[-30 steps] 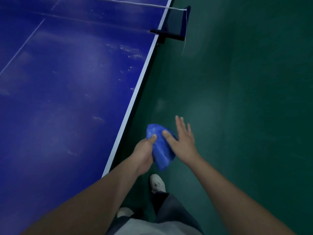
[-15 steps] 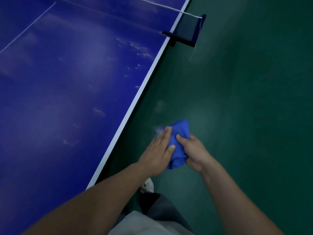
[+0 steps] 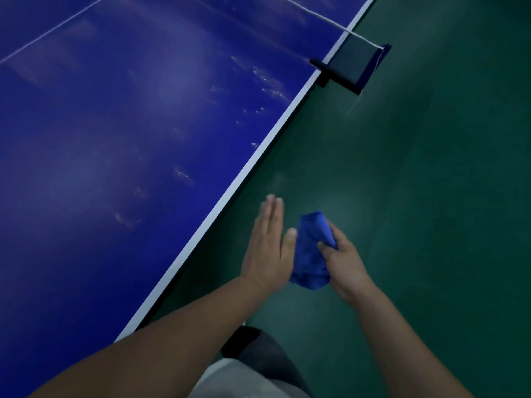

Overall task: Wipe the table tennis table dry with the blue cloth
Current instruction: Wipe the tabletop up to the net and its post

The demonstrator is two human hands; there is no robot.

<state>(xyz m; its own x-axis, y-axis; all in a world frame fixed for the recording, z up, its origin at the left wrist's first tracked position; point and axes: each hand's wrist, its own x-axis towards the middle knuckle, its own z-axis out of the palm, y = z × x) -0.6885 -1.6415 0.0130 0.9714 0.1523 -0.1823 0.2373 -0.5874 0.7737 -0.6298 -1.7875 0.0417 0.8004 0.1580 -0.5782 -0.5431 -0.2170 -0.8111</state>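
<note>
Left hand (image 3: 267,251) opened flat beside blue cloth (image 3: 308,255); right hand (image 3: 344,267) grips it, axis forward.

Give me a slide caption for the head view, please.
Right hand grips the cloth beside the table; left hand open.

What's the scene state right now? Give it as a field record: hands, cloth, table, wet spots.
left hand: flat, fingers straight, thumb at the cloth's side
right hand: grips the bunched cloth
blue cloth: bunched, held over the floor, off the table
table: blue top, nothing touching it
water streaks: several patches on the top, towards the side edge
net clamp: on the table's side edge, ahead of the hands
floor: green
task status: wiping not under way in this view
</note>
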